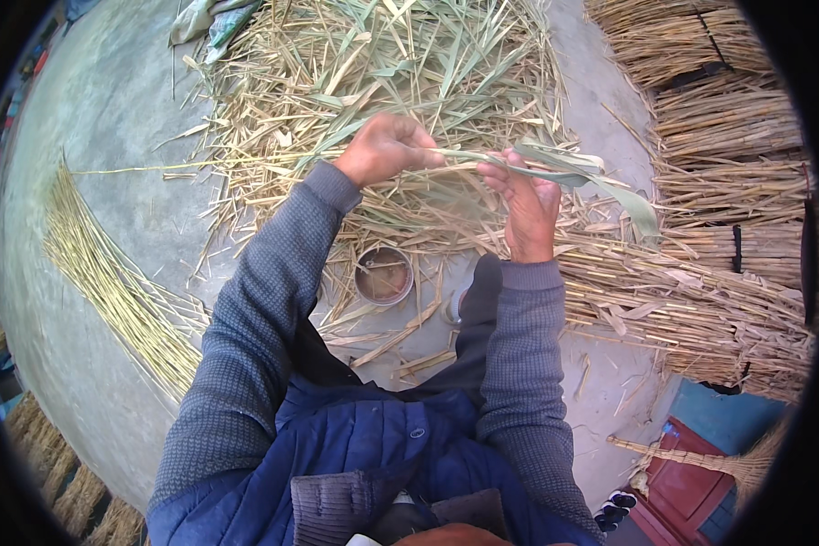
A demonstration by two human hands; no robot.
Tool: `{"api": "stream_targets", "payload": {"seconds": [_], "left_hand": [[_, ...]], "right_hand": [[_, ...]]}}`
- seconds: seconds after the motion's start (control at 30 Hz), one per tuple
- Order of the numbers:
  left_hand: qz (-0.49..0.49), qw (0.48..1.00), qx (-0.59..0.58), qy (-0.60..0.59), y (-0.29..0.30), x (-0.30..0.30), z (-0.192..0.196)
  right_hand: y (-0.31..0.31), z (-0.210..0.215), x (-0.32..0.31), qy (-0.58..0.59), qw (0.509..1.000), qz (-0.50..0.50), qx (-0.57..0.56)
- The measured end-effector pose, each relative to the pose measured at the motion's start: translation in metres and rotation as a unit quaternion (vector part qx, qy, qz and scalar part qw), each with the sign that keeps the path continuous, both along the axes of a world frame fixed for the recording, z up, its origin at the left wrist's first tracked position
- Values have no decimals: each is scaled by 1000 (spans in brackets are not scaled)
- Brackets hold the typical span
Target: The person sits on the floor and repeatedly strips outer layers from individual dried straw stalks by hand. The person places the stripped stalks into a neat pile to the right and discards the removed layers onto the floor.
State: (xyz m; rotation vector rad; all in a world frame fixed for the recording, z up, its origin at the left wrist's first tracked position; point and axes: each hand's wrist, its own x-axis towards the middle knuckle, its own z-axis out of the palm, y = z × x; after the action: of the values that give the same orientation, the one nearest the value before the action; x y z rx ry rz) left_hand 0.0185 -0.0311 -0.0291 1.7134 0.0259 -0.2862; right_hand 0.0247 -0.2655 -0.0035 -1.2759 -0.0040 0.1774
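Note:
A long reed stalk (pixel 177 166) runs sideways in front of me, its thin yellow end reaching far to the left. My left hand (pixel 389 148) is closed round the stalk near its leafy part. My right hand (pixel 524 202) pinches the stalk's leafy end, where broad green leaves (pixel 601 182) droop to the right. Below both hands and beyond them spreads a heap of stripped leaves and husks (pixel 400 68). A round metal tin (pixel 384 275) stands on the floor between my hands and my lap, with something brownish inside.
Peeled yellow stalks (pixel 123 273) lie in a fanned bundle on the concrete floor (pixel 109 118) at left. Unstripped stalks (pixel 664 291) lie by my right arm. Tied bundles (pixel 728 118) line the right side. A straw broom (pixel 701 458) rests on a red surface (pixel 678 491) at lower right.

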Motion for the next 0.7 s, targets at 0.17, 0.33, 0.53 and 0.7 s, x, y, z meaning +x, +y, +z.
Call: {"api": "stream_targets", "payload": {"seconds": [0.17,0.33,0.53,0.7], "left_hand": [[82,994,-73,-3,2,-2,9],[224,970,-88,-45,47,10,19],[144,847,463,-217,52,11,-4],[59,969,217,-99,55,6,6]], "right_hand": [[-5,-3,2,19,1000,20,9],[-21,-6,3,29,999,-22,-34],[-23,-7,0,61,997,-3,-37],[-26,-5,7,50,998,-27,-25]]}}
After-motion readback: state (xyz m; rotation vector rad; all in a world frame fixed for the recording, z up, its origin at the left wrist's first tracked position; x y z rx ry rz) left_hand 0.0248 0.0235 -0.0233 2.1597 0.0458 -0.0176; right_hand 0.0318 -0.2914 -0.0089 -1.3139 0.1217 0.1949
